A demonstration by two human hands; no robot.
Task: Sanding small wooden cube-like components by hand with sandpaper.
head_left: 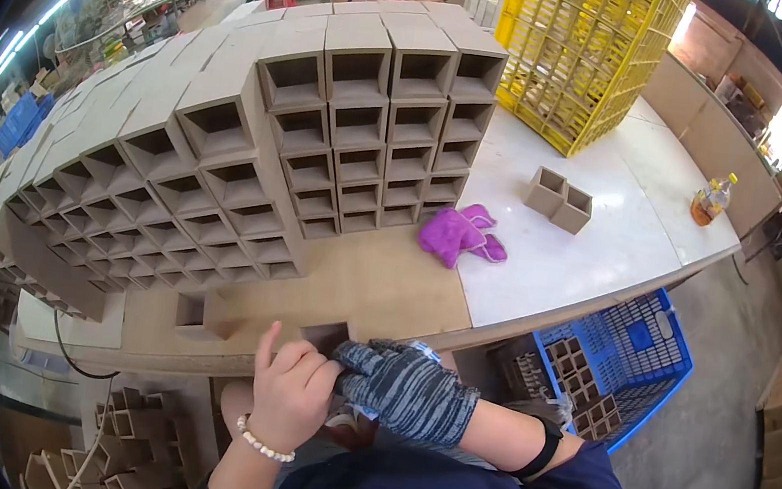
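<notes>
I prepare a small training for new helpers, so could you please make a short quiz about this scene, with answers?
1. What is around the wrist of the bare left hand?
A) a red ribbon
B) a string of pale round beads
C) a metal watch

2. True or false: the crumpled purple cloth lies on the flat work table.

3. How many hollow square grey-brown pieces are near the tall yellow plastic crate, apart from the big stack of such pieces?

Key: 1. B; 2. True; 3. Two
</notes>
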